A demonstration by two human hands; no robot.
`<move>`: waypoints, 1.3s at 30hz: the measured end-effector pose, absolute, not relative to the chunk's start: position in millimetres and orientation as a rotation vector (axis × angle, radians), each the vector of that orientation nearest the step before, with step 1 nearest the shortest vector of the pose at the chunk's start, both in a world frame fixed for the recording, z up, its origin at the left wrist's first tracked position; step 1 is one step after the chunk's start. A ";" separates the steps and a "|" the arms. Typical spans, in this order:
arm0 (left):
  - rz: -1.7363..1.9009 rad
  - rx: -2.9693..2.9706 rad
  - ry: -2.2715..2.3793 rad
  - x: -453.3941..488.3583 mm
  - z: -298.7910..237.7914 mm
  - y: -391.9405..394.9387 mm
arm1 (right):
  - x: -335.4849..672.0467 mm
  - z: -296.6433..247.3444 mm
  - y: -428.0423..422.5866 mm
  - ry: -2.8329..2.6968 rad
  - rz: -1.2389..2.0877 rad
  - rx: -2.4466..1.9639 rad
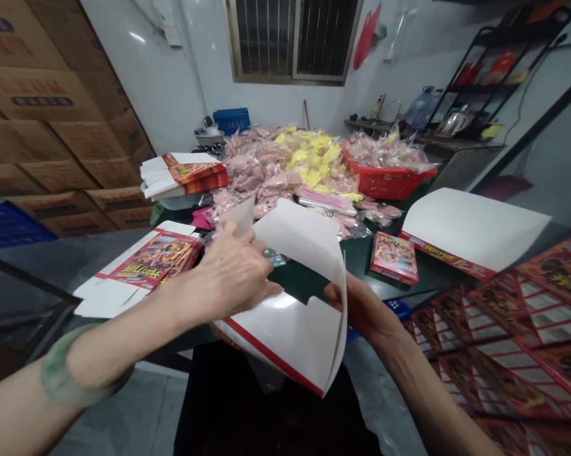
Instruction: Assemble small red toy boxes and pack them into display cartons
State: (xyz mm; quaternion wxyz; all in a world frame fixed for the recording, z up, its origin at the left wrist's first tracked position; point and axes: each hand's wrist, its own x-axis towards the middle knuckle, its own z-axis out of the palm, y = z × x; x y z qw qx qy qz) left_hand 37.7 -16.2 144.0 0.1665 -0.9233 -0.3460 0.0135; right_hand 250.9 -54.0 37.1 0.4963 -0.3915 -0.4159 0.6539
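The left hand (230, 272), with a green jade bangle (61, 375) on its wrist, is spread a little, and its fingers lie against the inner side of a white card box blank with a red stripe (285, 342). I cannot see a clear pinch there. The right hand (356, 310) is at the right edge of the same blank, but its fingers (337, 292) go behind the card, so I cannot tell if they pinch it. The blank is bent into a half-folded shape and is held in the air between the 2 hands, just above the front edge of the dark green worktop (356, 263).

Left of the blank, a stack of printed red box blanks (147, 263) lies on the worktop. Farther behind it on the left is a second stack of blanks (185, 174). Right of the blank are a small closed printed box (393, 258) and a flat white blank (473, 229). Behind the blank is a big pile of pink and yellow plastic bags (285, 161), and a red plastic basket (387, 182) stands on the right of this pile. Many printed sheets (508, 342) lie at the lower right of the blank.
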 end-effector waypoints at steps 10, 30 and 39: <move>0.089 -3.171 -1.025 11.0 121.8 -23.4 | 266.9 23.6 -48.7 -0.827 1.459 -1.248; -0.247 -3.272 -0.631 19.1 87.3 -80.4 | 293.9 -8.0 -100.2 -1.263 1.269 -1.616; -0.221 -3.264 -0.607 19.9 90.5 -83.1 | 285.6 11.0 -105.0 -1.494 1.029 -1.668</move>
